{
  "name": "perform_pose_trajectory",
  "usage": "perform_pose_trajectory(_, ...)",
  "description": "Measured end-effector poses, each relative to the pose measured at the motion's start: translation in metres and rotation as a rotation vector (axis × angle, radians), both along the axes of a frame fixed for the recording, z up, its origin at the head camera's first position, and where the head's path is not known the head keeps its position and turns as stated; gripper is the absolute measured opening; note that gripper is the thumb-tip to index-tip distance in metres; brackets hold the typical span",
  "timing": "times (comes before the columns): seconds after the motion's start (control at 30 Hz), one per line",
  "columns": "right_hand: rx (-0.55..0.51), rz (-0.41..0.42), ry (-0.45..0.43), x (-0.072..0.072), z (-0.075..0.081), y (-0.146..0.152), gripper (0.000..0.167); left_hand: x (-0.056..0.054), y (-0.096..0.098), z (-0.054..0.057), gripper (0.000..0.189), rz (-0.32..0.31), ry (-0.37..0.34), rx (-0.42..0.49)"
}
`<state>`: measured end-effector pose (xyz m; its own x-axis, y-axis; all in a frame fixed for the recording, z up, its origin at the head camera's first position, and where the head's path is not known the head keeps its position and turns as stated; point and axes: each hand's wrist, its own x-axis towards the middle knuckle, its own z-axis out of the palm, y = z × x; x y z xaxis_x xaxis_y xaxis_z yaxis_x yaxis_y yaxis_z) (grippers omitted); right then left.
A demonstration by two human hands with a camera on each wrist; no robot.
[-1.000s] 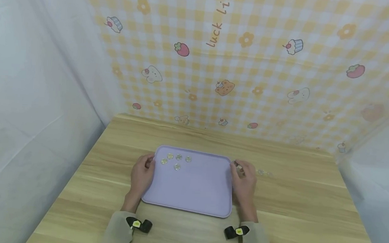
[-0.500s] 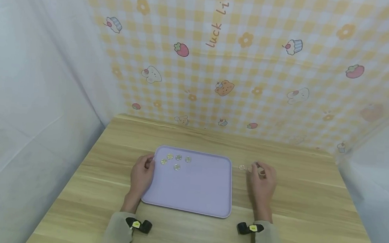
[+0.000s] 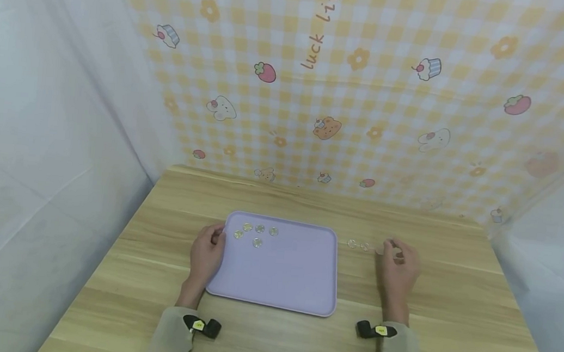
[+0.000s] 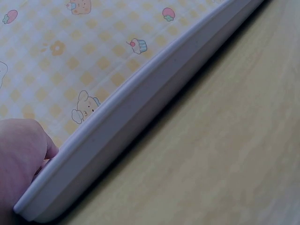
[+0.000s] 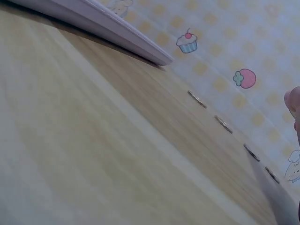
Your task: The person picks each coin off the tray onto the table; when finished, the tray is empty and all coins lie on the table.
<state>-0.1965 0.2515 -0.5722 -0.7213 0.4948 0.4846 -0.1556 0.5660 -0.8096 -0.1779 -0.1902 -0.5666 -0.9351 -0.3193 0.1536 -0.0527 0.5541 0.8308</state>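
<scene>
My left hand [image 3: 206, 253] holds the left rim of a lilac rectangular tray [image 3: 280, 277]; in the left wrist view its fingertips sit right at the rim. Several shiny coins [image 3: 257, 243] lie flat in the tray's far left corner. To the right of the tray, more coins [image 3: 351, 243] lie in a row on the table. My right hand [image 3: 400, 266] hovers over the right end of that row, thumb and fingers loosely bent. In the right wrist view the row of coins [image 5: 223, 124] lies flat, and a bit of the right hand [image 5: 294, 105] shows higher up at the right edge.
The table [image 3: 449, 307] has a light wood-grain top. A yellow checked cloth [image 3: 346, 93] with cartoon prints hangs behind it, and white sheets [image 3: 43, 154] hang at the sides. Black wrist cameras [image 3: 203, 325] sit on both sleeves.
My right hand has moved rightward along the row, from beside the tray's right rim to the far end, uncovering coins behind it. Left hand and tray have stayed put.
</scene>
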Motion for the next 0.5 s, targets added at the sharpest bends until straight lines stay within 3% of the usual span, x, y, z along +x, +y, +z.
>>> perform_pose_trajectory(0.5, -0.035, -0.120, -0.049, 0.003, -0.005, 0.030, 0.022, -0.001, 0.000, -0.001, 0.026, -0.002, 0.018, -0.004)
